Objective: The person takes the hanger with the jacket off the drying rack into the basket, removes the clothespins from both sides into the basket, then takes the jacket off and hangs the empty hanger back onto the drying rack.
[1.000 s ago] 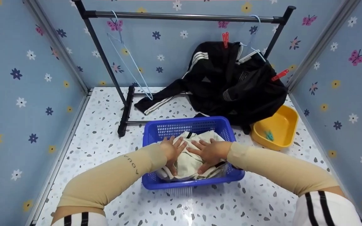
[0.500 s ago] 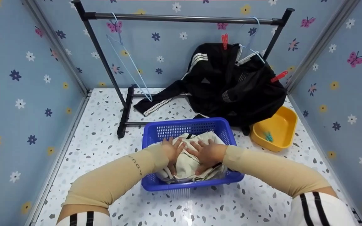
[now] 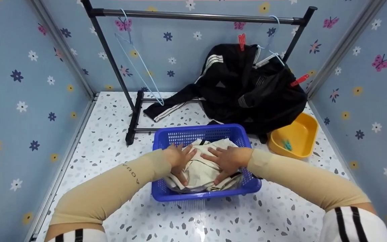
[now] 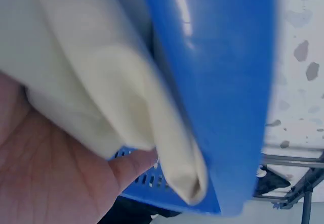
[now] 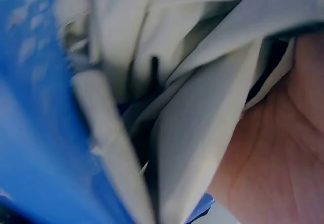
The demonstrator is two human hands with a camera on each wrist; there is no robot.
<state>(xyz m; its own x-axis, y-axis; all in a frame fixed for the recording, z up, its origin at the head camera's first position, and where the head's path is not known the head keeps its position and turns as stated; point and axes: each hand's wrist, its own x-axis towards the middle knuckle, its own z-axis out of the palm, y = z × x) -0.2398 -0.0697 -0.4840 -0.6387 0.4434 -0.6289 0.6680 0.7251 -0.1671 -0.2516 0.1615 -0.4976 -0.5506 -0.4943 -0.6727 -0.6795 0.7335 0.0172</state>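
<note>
A cream garment (image 3: 202, 169) with a black stripe lies bunched inside a blue plastic basket (image 3: 207, 195) on the floor. My left hand (image 3: 179, 161) rests palm down on the garment's left side, fingers spread. On the right side my right hand (image 3: 228, 161) presses the cloth the same way, its thumb pointing toward the near rim. In the left wrist view, folds of the garment (image 4: 96, 67) stand between the palm and the basket wall (image 4: 217, 82). Creased cloth (image 5: 202, 118) lies beside the right palm in the right wrist view; the fingertips are hidden there.
Behind the basket stands a black clothes rack (image 3: 197, 15). A black jacket (image 3: 227, 90) with red clothespins (image 3: 242, 42) hangs from it on a hanger, and a bare blue hanger (image 3: 143, 70) hangs left. A yellow basin (image 3: 302, 134) holds green clothespins (image 3: 287, 145). Patterned walls enclose the sides.
Both hands stay on the garment in the basket. The forearms have spread slightly outward, and the hands sit a little farther apart than half a second ago.
</note>
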